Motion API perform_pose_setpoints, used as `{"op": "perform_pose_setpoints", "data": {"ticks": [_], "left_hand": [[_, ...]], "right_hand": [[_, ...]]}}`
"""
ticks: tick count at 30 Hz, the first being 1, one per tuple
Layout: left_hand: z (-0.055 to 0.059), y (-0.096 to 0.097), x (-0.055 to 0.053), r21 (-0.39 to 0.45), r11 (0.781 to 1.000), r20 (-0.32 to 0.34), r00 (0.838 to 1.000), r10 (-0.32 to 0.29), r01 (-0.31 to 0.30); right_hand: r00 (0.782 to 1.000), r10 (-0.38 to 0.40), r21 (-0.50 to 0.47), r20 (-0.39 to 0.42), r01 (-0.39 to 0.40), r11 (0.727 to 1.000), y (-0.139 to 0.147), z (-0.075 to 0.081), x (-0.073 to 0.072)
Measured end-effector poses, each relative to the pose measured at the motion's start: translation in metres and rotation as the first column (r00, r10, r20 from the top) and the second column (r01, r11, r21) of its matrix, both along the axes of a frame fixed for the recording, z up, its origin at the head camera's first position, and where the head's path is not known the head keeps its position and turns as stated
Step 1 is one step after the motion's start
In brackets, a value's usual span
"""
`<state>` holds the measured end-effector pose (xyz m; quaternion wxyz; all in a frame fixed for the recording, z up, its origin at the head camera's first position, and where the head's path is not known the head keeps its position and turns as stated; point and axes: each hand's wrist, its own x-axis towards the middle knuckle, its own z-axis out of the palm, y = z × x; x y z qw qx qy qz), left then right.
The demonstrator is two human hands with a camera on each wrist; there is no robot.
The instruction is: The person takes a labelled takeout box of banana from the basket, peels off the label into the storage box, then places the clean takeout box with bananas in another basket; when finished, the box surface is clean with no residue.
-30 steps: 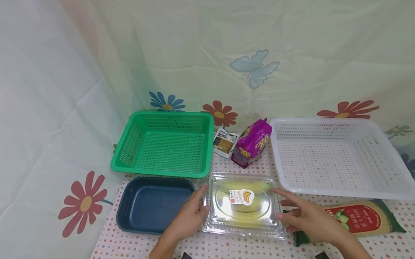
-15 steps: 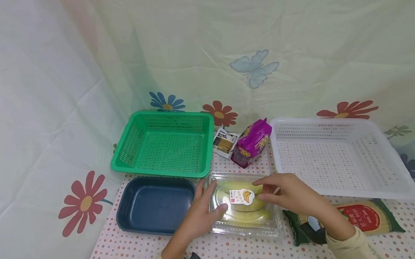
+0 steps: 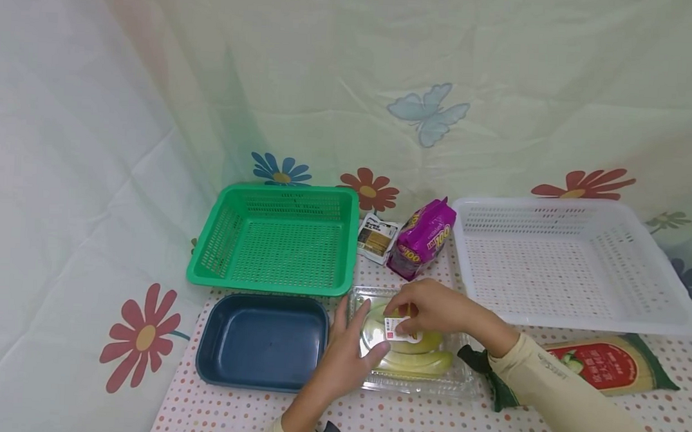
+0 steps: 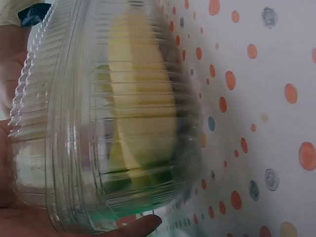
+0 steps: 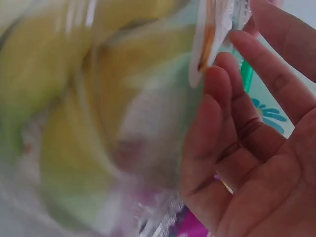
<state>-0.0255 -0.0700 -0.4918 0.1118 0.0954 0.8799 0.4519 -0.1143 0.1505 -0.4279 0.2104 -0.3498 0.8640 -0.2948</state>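
A clear plastic clamshell box (image 3: 420,385) with several yellow-green bananas (image 3: 412,362) inside lies at the front middle. My left hand (image 3: 344,358) rests on its left edge, fingers spread and thumb over the lid. From the left wrist, the box's ribbed side wall (image 4: 74,108) fills the middle, with fingers along its lower edge. My right hand (image 3: 435,307) reaches over the lid, its thumb and index fingertips apart at the left part of a white banana sticker (image 3: 391,331). In the right wrist view, bent fingers stand beside the sticker's edge (image 5: 202,44).
A green basket (image 3: 210,278) stands back left, a dark blue tub (image 3: 203,351) in front of it. Between the green and white baskets (image 3: 465,273) are a small pouch (image 3: 376,237) and a purple bag (image 3: 423,239). A noodle pack (image 3: 606,366) lies right, partly under my right sleeve.
My right hand has left the box's right edge and moved left over the lid to the sticker. My left hand has shifted up and right, its thumb now over the lid.
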Motion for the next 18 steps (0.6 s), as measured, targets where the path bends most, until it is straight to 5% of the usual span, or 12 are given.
{"op": "perform_pose_setpoints", "data": {"ticks": [18], "left_hand": [[-0.0065,0.0017,0.0009,0.019,1.000,-0.023,1.000,0.021,-0.021]], "right_hand": [[0.990,0.013,0.029,0.143,-0.018,0.999,-0.0009,-0.0019,-0.0104]]}}
